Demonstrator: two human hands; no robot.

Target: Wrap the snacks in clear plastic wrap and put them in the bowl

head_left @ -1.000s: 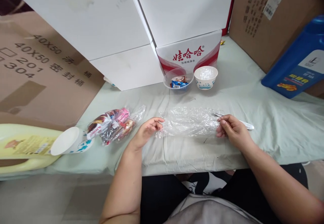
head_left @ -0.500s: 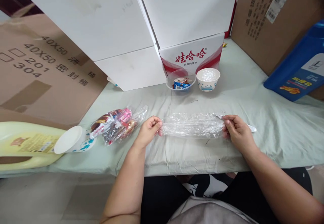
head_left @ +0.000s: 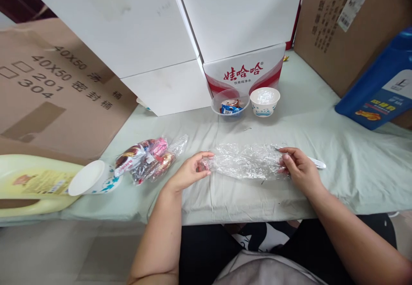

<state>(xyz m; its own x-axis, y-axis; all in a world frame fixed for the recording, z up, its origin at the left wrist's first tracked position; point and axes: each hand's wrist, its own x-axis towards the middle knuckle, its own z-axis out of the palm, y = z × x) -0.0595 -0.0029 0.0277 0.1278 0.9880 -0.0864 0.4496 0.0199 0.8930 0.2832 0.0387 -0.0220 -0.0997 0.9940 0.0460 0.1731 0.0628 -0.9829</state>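
A crumpled strip of clear plastic wrap (head_left: 246, 162) stretches between my two hands over the cloth. My left hand (head_left: 189, 171) holds the strip's left end, its thumb and forefinger curled around it in a loose C. At the right end, the thumb and fingers of my right hand (head_left: 299, 167) are closed on the wrap. A slim tool with a white handle (head_left: 318, 163) sticks out behind that hand, and a dark tip shows by the fingertips. Most of the tool is hidden, so I cannot tell whether it is gripped.
Left of my hands lie packaged snacks (head_left: 148, 158), a tipped paper bowl (head_left: 96, 177) and a yellow jug (head_left: 35, 186). Behind the wrap stand a clear plastic bowl (head_left: 216, 108) with wrapped items and a paper bowl (head_left: 264, 108). White cartons (head_left: 244, 72) and a blue bottle (head_left: 376, 92) stand farther out.
My left thumb and forefinger have spread from a tight pinch into a wider curl and moved slightly right. The plastic wrap looks more crumpled and slacker. The right hand has barely moved.
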